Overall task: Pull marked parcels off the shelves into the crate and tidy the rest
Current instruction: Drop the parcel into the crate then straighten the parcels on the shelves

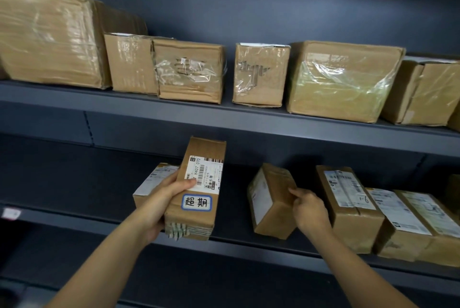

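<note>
On my feed the left hand [171,190] and right hand [310,210] are bare, both forearms [112,253] uncovered to the frame's edge (sleeves, if any, lie outside it).

Dark grey metal shelving, upper shelf [74,95], lower shelf [62,183], matching back panel [249,9] behind, small label [11,213] on front edge, dim light

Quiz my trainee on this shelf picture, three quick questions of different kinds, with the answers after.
1. True or false: the left hand holds the stickered parcel.
2. The right hand touches a parcel that is: A) in a crate; B) on the lower shelf.
3. Fill in: that small parcel sits ___, not flat.
Key: 1 true; 2 B; 3 tilted.
</note>
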Motion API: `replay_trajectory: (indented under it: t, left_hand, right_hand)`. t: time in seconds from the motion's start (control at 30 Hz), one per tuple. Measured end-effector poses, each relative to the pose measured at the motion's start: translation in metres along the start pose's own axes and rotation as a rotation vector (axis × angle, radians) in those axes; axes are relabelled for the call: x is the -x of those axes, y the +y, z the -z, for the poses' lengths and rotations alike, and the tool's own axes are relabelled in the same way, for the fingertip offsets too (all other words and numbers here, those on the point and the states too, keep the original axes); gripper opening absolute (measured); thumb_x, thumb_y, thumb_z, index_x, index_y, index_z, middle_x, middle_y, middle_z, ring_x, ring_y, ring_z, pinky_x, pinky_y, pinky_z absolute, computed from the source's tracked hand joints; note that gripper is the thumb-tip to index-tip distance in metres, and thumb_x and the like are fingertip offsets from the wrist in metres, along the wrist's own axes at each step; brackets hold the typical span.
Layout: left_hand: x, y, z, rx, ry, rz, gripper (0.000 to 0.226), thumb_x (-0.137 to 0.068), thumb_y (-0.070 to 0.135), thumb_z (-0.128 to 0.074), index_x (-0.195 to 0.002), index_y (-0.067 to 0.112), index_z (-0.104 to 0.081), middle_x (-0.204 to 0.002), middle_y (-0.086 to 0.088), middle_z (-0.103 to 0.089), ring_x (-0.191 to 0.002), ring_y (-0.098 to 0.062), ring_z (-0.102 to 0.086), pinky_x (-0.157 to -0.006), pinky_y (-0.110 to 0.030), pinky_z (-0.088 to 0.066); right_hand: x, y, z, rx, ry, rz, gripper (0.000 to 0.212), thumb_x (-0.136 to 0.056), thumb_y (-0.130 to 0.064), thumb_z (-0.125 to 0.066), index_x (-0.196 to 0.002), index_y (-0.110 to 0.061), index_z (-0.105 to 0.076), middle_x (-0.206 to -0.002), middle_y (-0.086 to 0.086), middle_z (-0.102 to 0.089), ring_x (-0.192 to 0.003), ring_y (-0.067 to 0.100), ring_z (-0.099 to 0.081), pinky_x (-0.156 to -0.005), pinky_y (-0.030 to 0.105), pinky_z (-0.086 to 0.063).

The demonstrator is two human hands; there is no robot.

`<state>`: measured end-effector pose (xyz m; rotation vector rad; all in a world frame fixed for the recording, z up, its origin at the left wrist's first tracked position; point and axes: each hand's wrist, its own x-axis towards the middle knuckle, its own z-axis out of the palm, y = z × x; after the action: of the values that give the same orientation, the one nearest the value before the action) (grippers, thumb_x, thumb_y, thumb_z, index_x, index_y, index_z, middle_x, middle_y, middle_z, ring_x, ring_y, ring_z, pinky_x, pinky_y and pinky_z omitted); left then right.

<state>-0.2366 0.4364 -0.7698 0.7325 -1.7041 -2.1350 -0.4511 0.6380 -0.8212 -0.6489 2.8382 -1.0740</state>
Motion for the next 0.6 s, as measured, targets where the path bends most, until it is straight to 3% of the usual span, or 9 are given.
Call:
replay_trajectory:
  t: [0.13, 0.3, 0.4, 0.5, 0.6]
  left_hand:
    - [-0.002, 0.000, 0.001, -0.001, -0.004, 0.012, 0.052, -0.070, 0.033, -0.066, -0.121, 0.029, -0.055, -0.099, -0.008, -0.073, -0.085, -0.026, -0.071, -0.074, -0.038, -0.053]
    - [-0.002, 0.004, -0.003, -0.018, -0.014, 0.002, 0.047, -0.070, 0.033, -0.065, -0.116, 0.029, -0.058, -0.095, -0.008, -0.074, -0.076, -0.022, -0.072, -0.066, -0.035, -0.053]
    - [-0.002, 0.005, -0.004, -0.028, -0.017, -0.002, 0.048, -0.070, 0.033, -0.065, -0.117, 0.029, -0.057, -0.096, -0.008, -0.074, -0.077, -0.023, -0.072, -0.067, -0.036, -0.053]
    - [-0.001, 0.005, -0.009, -0.033, -0.012, -0.003, 0.049, -0.070, 0.033, -0.065, -0.118, 0.029, -0.057, -0.097, -0.008, -0.074, -0.078, -0.024, -0.072, -0.068, -0.036, -0.053]
    - [0.000, 0.004, -0.014, -0.041, -0.010, -0.007, 0.049, -0.071, 0.034, -0.065, -0.119, 0.032, -0.058, -0.100, -0.007, -0.073, -0.083, -0.025, -0.071, -0.071, -0.037, -0.053]
  right_hand:
    - [-0.006, 0.006, 0.014, 0.184, 0.009, -0.079, 0.043, -0.094, -0.003, -0.038, -0.133, -0.014, -0.054, -0.140, 0.012, -0.045, -0.122, 0.029, -0.049, -0.097, 0.028, -0.039]
    - [-0.008, -0.006, 0.029, 0.446, -0.117, -0.201, 0.027, -0.093, -0.007, -0.045, -0.118, -0.007, -0.057, -0.117, 0.011, -0.061, -0.106, 0.024, -0.059, -0.073, 0.024, -0.041]
    - [-0.006, -0.014, 0.034, 0.315, -0.042, -0.236, 0.027, -0.094, -0.010, -0.046, -0.118, -0.002, -0.056, -0.116, 0.016, -0.061, -0.105, 0.028, -0.059, -0.074, 0.028, -0.043]
    - [-0.003, -0.019, 0.030, 0.022, 0.153, -0.055, 0.037, -0.096, -0.011, -0.044, -0.133, -0.007, -0.049, -0.125, 0.017, -0.058, -0.107, 0.030, -0.058, -0.084, 0.031, -0.047]
    - [0.001, -0.017, 0.016, 0.091, 0.023, 0.222, 0.048, -0.097, -0.032, -0.046, -0.143, -0.017, -0.039, -0.150, 0.006, -0.036, -0.136, 0.024, -0.036, -0.110, 0.033, -0.032]
